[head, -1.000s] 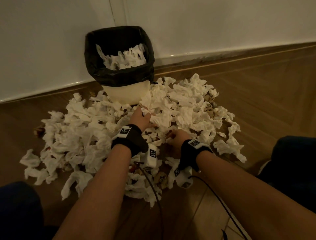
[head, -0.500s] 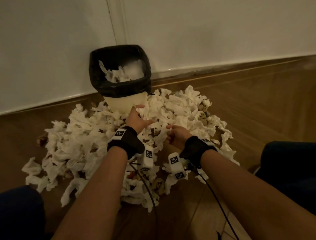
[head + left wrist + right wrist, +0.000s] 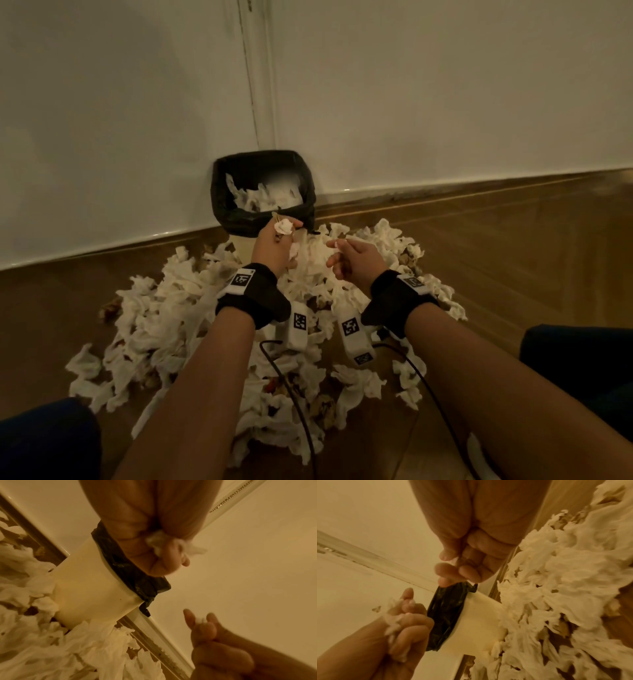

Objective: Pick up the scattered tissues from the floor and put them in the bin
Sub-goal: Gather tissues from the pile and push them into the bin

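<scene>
A crumpled white tissue wad (image 3: 283, 226) sits bunched in my fist just at the near rim of the cream bin (image 3: 245, 247) with its black liner (image 3: 219, 202), part-filled, while the heaped tissues (image 3: 178, 308) sprawl across the wooden floor around its base.

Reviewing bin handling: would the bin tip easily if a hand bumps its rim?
Possibly. The bin looks like thin, light plastic, holding only tissues. The wall behind and the tissue pile around its base may steady it somewhat.
</scene>
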